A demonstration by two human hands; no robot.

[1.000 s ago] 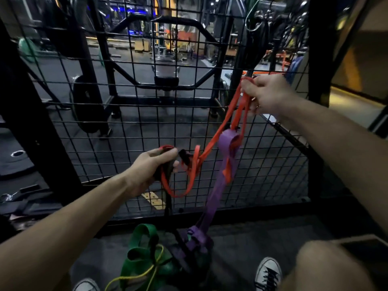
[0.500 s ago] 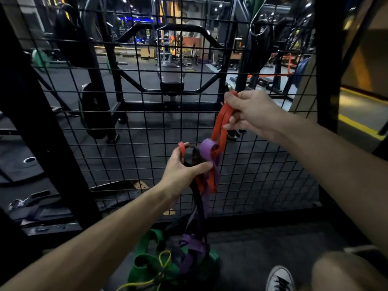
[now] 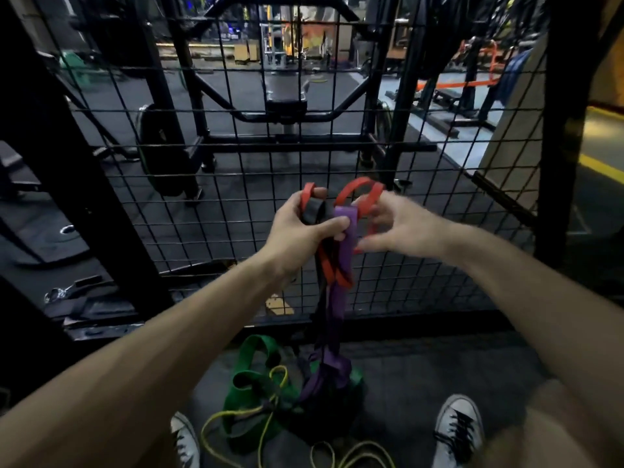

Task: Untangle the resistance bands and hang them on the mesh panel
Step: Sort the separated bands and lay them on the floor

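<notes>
Clearly the untangling step is in hand: the left hand (image 3: 300,231) is clamped on a bunch of red (image 3: 358,185), black (image 3: 312,211) and purple (image 3: 344,228) bands in front of the mesh (image 3: 236,184), and the right hand (image 3: 401,228) pinches a red loop – I judge it must next be pulled free of the purple one. Green (image 3: 251,352) and yellow (image 3: 236,417) bands lie on the dark gym floor (image 3: 422,376) between two shoes.

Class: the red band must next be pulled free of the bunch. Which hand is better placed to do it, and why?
Probably the right hand: its fingers already sit at the red band's free loop, while the left hand grips the bunched black band and purple band.
</notes>
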